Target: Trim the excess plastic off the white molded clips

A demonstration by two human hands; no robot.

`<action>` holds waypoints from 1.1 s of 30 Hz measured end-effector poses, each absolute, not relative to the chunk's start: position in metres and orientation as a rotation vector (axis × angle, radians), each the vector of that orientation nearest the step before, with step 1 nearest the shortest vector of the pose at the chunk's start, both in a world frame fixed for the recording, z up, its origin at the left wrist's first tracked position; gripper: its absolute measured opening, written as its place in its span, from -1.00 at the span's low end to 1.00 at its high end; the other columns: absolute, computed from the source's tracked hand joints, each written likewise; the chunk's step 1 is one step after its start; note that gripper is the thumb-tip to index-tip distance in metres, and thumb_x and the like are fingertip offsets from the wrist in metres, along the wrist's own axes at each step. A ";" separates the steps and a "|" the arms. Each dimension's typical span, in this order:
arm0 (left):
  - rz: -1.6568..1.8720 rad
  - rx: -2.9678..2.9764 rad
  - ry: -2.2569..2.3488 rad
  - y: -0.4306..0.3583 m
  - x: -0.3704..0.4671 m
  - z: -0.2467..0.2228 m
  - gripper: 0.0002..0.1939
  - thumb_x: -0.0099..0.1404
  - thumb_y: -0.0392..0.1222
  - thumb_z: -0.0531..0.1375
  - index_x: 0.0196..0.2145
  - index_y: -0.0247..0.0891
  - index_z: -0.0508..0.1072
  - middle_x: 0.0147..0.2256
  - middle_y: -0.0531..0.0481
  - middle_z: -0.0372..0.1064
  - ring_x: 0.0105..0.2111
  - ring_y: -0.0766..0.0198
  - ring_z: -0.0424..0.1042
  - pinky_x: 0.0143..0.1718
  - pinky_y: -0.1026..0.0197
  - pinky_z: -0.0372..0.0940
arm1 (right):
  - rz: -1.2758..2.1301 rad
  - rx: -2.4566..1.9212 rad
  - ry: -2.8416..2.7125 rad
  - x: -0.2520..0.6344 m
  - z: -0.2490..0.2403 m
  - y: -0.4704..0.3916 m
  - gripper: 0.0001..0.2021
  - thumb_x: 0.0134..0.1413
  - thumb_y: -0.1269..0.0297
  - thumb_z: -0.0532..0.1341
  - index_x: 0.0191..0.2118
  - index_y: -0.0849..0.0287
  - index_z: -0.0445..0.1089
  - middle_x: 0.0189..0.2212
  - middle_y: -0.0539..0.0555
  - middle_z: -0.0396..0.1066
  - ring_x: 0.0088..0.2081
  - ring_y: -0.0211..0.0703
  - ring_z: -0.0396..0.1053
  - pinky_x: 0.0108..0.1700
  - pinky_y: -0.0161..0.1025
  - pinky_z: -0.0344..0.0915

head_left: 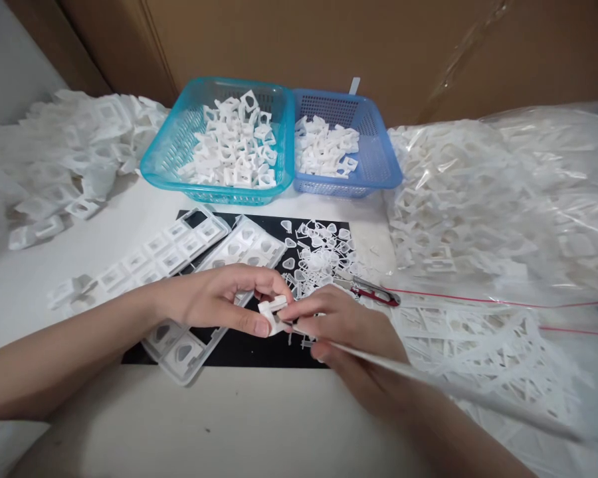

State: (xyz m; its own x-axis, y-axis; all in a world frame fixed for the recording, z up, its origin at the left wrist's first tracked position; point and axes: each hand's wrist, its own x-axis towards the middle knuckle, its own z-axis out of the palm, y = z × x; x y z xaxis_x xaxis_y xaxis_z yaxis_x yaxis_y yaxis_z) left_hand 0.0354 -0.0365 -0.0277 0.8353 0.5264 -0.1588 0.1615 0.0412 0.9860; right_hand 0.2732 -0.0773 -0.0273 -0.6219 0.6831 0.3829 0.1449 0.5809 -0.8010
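Observation:
Between its thumb and fingers, my left hand [216, 299] pinches a small white plastic part [269, 324] with a cutout. My right hand [356, 328] is closed around a long, thin, pale tool [443, 382], whose narrow tip reaches to the part. Whether the tip is a blade or a file I cannot tell. The tool's rear end runs off to the lower right. Fingers of my right hand are right beside the part, covering some of it. Beneath both hands lie a black mat [274, 355] and a white plastic tray of parts [252, 245].
Small white scraps [323, 249] and a red-handled cutting tool [379, 292] lie beyond my right hand. A second tray [154, 255] is at left. Behind stand a teal basket [214, 192] and a blue basket [339, 184] holding parts. Clear bags [468, 199] fill the right; white parts pile up [94, 133] at left.

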 end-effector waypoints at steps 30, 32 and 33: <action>0.271 1.471 0.547 -0.032 0.030 -0.035 -0.54 0.22 -0.21 0.31 0.08 -0.19 0.39 -0.11 -0.07 0.53 -0.13 0.21 0.46 -0.10 0.28 0.25 | 1.283 -0.643 -2.088 0.274 -0.023 -0.075 -0.88 0.32 0.25 0.08 -0.18 0.11 0.33 -0.10 0.06 0.51 -0.06 -0.23 0.37 0.00 -0.19 0.27; 0.245 1.452 0.541 -0.032 0.030 -0.034 -0.52 0.22 -0.20 0.31 0.09 -0.20 0.37 -0.12 -0.08 0.53 -0.13 0.20 0.46 -0.09 0.25 0.26 | 1.329 -0.674 -2.027 0.273 -0.023 -0.076 -0.91 0.32 0.28 0.09 -0.17 0.08 0.33 -0.11 0.04 0.52 -0.07 -0.22 0.37 -0.02 -0.19 0.29; 0.235 1.445 0.541 -0.032 0.029 -0.034 -0.52 0.22 -0.19 0.31 0.09 -0.21 0.37 -0.14 -0.09 0.53 -0.14 0.19 0.47 -0.09 0.24 0.27 | 1.337 -0.692 -2.009 0.273 -0.023 -0.077 -0.91 0.31 0.29 0.10 -0.17 0.07 0.33 -0.12 0.03 0.52 -0.08 -0.22 0.37 -0.04 -0.18 0.30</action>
State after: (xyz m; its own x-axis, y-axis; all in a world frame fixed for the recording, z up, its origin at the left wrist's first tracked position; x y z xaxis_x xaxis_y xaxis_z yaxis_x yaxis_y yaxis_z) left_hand 0.0295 -0.0316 -0.0341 0.8587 0.4683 -0.2083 0.1670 0.1285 0.9775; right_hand 0.2729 -0.0766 -0.0228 -0.6700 0.7129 0.2069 0.0841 0.3499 -0.9330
